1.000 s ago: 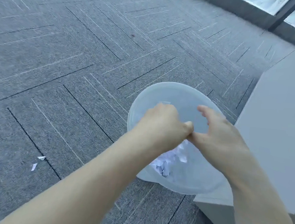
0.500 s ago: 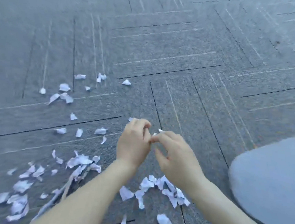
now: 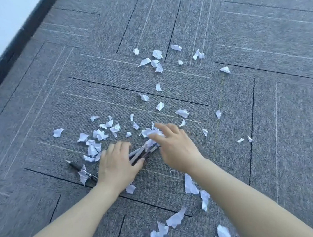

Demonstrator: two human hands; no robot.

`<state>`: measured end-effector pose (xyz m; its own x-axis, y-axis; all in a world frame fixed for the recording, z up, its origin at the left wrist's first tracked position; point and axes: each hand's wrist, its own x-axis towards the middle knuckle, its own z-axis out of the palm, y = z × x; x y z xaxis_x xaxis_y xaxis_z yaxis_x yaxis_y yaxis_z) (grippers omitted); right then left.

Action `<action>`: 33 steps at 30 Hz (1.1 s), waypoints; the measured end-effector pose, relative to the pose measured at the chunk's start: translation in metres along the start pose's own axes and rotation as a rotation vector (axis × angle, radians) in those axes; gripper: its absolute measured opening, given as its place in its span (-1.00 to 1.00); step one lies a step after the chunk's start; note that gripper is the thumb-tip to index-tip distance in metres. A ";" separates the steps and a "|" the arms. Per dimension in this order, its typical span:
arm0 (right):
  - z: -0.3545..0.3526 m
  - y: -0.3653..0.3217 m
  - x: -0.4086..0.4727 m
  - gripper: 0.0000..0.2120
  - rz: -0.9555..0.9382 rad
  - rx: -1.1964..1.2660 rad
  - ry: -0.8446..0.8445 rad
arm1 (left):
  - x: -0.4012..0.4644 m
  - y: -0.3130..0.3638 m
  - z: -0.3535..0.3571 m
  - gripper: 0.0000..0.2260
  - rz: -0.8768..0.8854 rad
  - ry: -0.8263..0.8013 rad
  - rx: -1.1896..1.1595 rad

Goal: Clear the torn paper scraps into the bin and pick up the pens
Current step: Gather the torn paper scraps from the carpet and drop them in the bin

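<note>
From the head camera, we have turned away from the bin, which a second ago lay under our hands and is now out of view. Our landmark is the bundle of pens [image 3: 143, 153] on the grey carpet [image 3: 265, 108]. Our left hand [image 3: 117, 165] rests open and flat over the bundle's near end. Our right hand [image 3: 175, 148], fingers spread and gripping nothing, touches a crumpled scrap [image 3: 151, 132] at its far end. A separate black pen [image 3: 81, 169] lies just left of the bundle. Torn paper scraps [image 3: 156, 62] spread beyond, left and nearer us. We judge most of the clearing remains.
</note>
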<state>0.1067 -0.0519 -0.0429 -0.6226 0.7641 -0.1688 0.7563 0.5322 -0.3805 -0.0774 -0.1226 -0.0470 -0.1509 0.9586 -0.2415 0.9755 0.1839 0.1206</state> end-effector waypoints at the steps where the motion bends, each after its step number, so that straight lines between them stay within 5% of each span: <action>1: 0.003 -0.002 0.008 -0.46 -0.038 -0.022 -0.059 | -0.002 -0.003 0.001 -0.61 0.018 0.007 -0.006; 5: 0.008 0.002 0.026 -0.53 -0.139 -0.117 -0.109 | -0.004 -0.003 -0.001 -0.78 0.007 -0.068 -0.005; 8: 0.004 0.016 0.021 -0.63 -0.018 -0.153 -0.002 | -0.004 -0.002 -0.004 -0.82 0.005 -0.124 0.004; 11: 0.007 0.013 0.013 -0.51 0.031 -0.076 0.090 | -0.005 -0.007 -0.009 -0.88 0.052 -0.076 0.019; 15: 0.013 -0.014 0.020 -0.44 -0.181 -0.079 -0.116 | -0.007 -0.030 -0.021 -0.92 0.006 0.052 0.008; 19: 0.018 -0.021 0.029 -0.59 -0.254 -0.134 -0.119 | -0.025 -0.065 -0.026 -0.88 -0.203 0.054 0.016; 23: 0.022 -0.017 0.019 -0.68 -0.256 -0.134 0.117 | -0.038 -0.092 -0.025 -0.92 -0.505 0.131 -0.127; 26: 0.026 -0.027 0.016 -0.62 -0.288 -0.142 0.023 | -0.041 -0.103 -0.024 -0.66 -0.632 0.186 -0.083; 30: 0.043 -0.058 0.012 -0.51 -0.524 -0.177 -0.195 | -0.043 -0.092 -0.021 -0.61 -0.486 0.281 -0.058; 33: 0.050 -0.073 0.010 -0.57 -0.535 -0.105 -0.181 | -0.040 -0.082 -0.016 -0.69 -0.239 0.266 -0.031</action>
<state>0.0351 -0.1011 -0.0622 -0.9417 0.3085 -0.1341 0.3364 0.8681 -0.3651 -0.1538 -0.1720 -0.0314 -0.4145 0.9100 -0.0078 0.9029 0.4123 0.1214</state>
